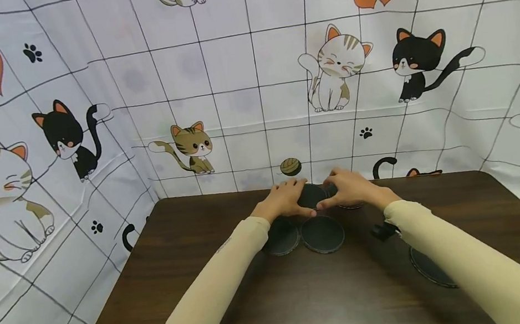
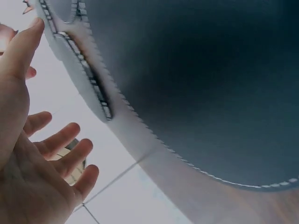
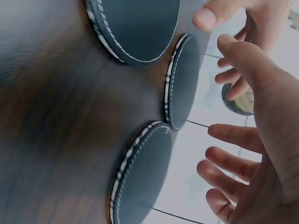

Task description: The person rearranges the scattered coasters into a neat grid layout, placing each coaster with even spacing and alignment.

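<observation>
Several round dark coasters with white-stitched rims lie close together at the back of the table. My left hand (image 1: 285, 198) hovers at the left of the far coaster (image 1: 311, 195), fingers loosely spread. On its other side is my right hand (image 1: 351, 188), its thumb tip close to the left thumb. Two coasters, a left one (image 1: 281, 238) and a right one (image 1: 323, 234), form the nearer row. Another is partly hidden beside the right hand. In the left wrist view a coaster (image 2: 210, 93) fills much of the picture. Neither hand grips anything in the wrist views.
One more coaster (image 1: 432, 269) lies apart at the right, partly covered by the right forearm. The brown wooden table (image 1: 293, 314) ends at a white curtain (image 1: 231, 71) printed with cats, behind and at both sides. A black strap piece (image 1: 384, 231) hangs at the right wrist.
</observation>
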Action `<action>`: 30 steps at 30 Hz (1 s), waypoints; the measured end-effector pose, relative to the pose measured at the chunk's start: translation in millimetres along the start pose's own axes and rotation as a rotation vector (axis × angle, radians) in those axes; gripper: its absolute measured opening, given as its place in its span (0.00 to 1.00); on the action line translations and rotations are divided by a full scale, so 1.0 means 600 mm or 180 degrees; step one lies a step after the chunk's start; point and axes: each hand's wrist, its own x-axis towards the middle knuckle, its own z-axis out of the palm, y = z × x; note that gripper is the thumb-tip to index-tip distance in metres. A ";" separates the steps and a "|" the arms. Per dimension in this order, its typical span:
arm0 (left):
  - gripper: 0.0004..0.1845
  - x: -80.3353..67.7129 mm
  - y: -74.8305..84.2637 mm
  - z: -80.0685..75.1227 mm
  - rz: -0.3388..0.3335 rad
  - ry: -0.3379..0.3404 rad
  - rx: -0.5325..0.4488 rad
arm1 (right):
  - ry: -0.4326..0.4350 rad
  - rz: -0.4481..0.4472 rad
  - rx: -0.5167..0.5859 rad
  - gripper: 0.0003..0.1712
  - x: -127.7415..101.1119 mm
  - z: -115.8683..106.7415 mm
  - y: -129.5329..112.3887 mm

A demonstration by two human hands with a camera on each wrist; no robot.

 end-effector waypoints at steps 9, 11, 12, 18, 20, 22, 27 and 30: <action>0.56 0.011 -0.031 0.013 -0.0213 -0.0108 0.0153 | -0.0038 0.0330 0.0031 0.53 0.019 0.034 0.006; 0.55 0.011 -0.038 0.017 -0.0237 -0.0155 0.0089 | -0.0004 0.0372 0.0057 0.54 0.020 0.041 0.006; 0.55 0.010 -0.038 0.018 -0.0240 -0.0182 0.0043 | 0.0008 0.0411 0.0071 0.55 0.020 0.044 0.007; 0.51 0.016 -0.034 0.021 -0.0266 -0.0228 -0.0204 | 0.0025 0.0614 0.0060 0.59 0.020 0.057 0.016; 0.50 0.019 -0.035 0.022 -0.0304 -0.0217 -0.0204 | 0.0021 0.0612 0.0066 0.59 0.023 0.060 0.018; 0.49 0.022 -0.037 0.023 -0.0342 -0.0217 -0.0187 | 0.0009 0.0593 0.0100 0.58 0.027 0.061 0.018; 0.48 0.026 -0.043 0.024 -0.0385 -0.0191 -0.0140 | 0.0027 0.0543 0.0152 0.58 0.037 0.064 0.018; 0.47 0.028 -0.046 0.021 -0.0406 -0.0154 -0.0125 | 0.0067 0.0527 0.0155 0.58 0.041 0.064 0.018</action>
